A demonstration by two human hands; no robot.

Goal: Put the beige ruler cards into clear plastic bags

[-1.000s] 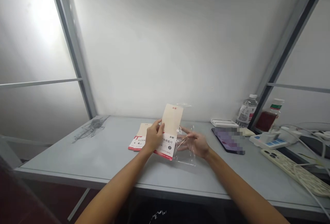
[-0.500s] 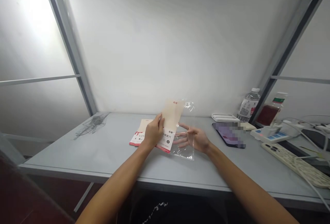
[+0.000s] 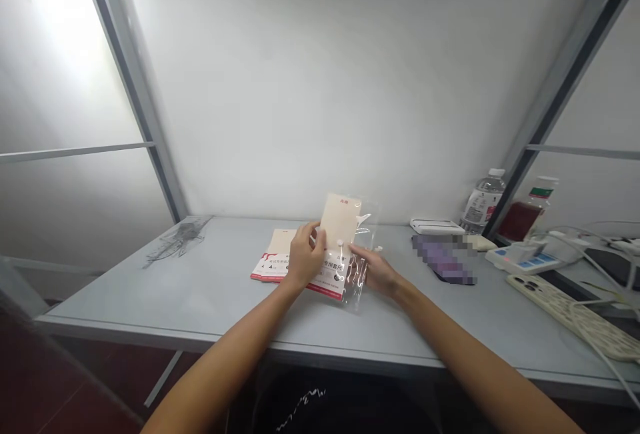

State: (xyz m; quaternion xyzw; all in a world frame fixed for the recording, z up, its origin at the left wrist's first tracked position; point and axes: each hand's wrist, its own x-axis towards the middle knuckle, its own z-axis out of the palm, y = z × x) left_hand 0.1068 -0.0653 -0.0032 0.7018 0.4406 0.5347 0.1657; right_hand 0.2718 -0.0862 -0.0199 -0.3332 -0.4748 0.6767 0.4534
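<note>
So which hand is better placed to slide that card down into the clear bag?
Probably the left hand: it grips the card by its edge. The right hand holds the clear bag beside the card and looks better kept there to steady it.

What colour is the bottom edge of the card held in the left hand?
Red, below a white printed band; the cream paper card shows best in the head view.
</note>
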